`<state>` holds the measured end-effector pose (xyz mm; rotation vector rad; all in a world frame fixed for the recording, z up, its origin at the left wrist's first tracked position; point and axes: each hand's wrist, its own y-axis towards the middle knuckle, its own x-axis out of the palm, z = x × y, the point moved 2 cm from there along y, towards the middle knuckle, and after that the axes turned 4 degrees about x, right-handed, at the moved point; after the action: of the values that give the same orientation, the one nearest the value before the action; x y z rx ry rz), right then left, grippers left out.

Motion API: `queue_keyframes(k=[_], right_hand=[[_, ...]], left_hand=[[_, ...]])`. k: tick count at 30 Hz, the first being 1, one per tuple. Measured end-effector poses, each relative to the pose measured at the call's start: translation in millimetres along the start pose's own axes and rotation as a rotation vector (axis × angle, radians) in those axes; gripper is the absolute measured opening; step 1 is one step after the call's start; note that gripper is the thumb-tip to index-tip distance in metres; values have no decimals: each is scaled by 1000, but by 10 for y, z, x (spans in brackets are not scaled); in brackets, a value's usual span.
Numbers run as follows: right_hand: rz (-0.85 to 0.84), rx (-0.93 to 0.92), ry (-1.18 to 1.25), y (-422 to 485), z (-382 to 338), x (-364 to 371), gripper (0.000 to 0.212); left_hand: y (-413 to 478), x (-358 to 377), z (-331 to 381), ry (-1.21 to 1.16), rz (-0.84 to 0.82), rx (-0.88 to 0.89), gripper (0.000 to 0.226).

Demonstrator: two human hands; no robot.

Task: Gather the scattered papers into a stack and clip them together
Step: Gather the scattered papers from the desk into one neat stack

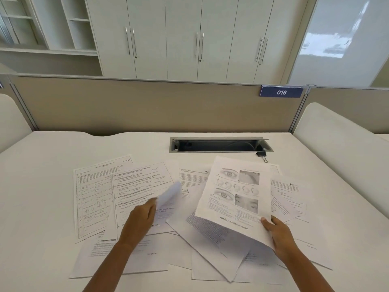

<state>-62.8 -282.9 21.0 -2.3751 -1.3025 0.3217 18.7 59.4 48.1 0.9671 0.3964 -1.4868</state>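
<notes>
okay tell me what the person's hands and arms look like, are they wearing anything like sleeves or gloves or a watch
Both arms are bare from the bottom edge of the picture up to the fingers: no sleeves show. The left hand and right hand wear no gloves, and no watch, bracelet or ring shows on the sides facing the camera. Fingernails are too small to judge.

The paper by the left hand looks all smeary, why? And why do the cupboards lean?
Head view: the sheet the left hand is lifting is motion-blurred, while the eye-picture page in the right hand stays sharp. Head view: the wide-angle lens bends the cupboards outward. Head view: glare brightens the glossy panel.
</notes>
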Motion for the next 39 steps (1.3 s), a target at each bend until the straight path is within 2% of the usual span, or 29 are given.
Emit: queue_keyframes(k=[3, 6, 9, 13, 16, 18, 19, 21, 22, 23, 24, 25, 26, 27, 29, 32, 35, 39], right_hand=[[-18, -8, -63, -13, 51, 76, 35], [-54, -2, -137, -34, 96, 220, 33], [-122, 33, -167, -55, 122, 356, 28], [-153, 51, -118, -63, 116, 411, 30], [-200, 37, -48, -118, 94, 440, 38], [-211, 5, -100, -119, 87, 460, 29], [-211, -9, -131, -121, 84, 466, 21], [-207, -32, -175, -125, 88, 456, 10], [-200, -37, -184, -129, 81, 450, 13], [-190, -38, -190, -133, 76, 444, 14], [-182, -40, -191, -148, 66, 440, 15], [-170, -45, -196, -157, 59, 439, 16], [-163, -50, -198, -157, 57, 437, 16], [-158, -52, -204, -151, 62, 436, 16], [-156, -48, -215, -139, 76, 436, 15], [-156, -51, -219, -130, 70, 439, 15], [-164, -38, -220, -112, 77, 443, 14], [-158, -28, -224, -94, 92, 440, 17]], left_hand=[[7, -35, 200, 23, 195, 124, 32], [-36, 107, 450, 143, 231, 445, 28], [-127, 391, 624, 177, 104, 631, 53], [-317, 755, 685, 193, -94, 757, 40], [-406, 945, 625, 207, -177, 784, 45], [-426, 917, 670, 194, -206, 781, 22], [-402, 871, 696, 211, -247, 730, 28], [-315, 746, 687, 172, -308, 535, 70], [-273, 681, 627, 148, -305, 419, 80], [-210, 631, 533, 138, -231, 342, 81], [-130, 595, 401, 199, -96, 303, 74], [-47, 555, 255, 292, -34, 229, 63], [26, 493, 115, 384, -2, 113, 53], [90, 405, 13, 452, -59, -33, 51], [186, 237, -190, 570, -160, -263, 58], [232, 47, -445, 660, -194, -480, 71], [231, -35, -557, 543, -199, -710, 93], [258, -127, -544, 474, -166, -811, 105]])
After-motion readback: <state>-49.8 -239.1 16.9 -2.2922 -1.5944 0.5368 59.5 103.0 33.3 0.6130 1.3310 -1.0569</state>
